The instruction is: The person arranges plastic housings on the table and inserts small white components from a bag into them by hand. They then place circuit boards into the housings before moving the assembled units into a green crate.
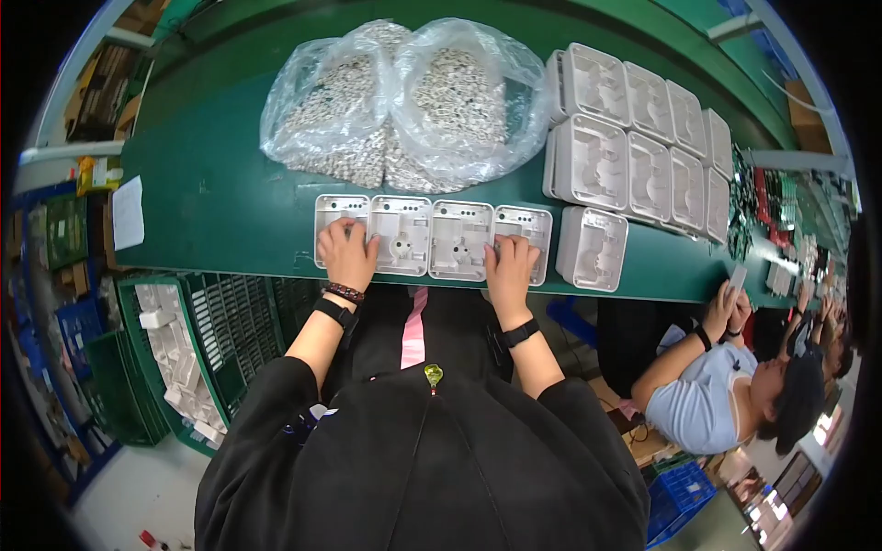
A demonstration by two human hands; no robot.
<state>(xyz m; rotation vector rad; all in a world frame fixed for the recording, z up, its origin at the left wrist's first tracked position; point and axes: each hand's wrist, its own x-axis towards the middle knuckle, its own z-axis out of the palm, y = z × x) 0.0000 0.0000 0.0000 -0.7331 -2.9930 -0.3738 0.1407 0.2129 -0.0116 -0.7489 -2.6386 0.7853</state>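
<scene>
Four white plastic housings stand in a row along the near edge of the green bench, open sides up. My left hand (347, 257) is curled over the leftmost housing (331, 208), fingertips inside it and thumb by the wall shared with the second housing (401, 213). At the row's other end, my right hand (511, 268) grips the rightmost housing (538, 220). Its thumb lies near the wall beside the third housing (461, 219), with its fingers bent down inside. Any small part under the fingertips is hidden. Round holes and a dark-centred boss show in the middle housings.
Two clear bags (459, 101) of small pale parts lie behind the row. Stacked housings (593, 156) fill the right side, with another stack (593, 248) nearer. A green crate (197, 321) holds white parts at left. A co-worker (689, 395) sits at right.
</scene>
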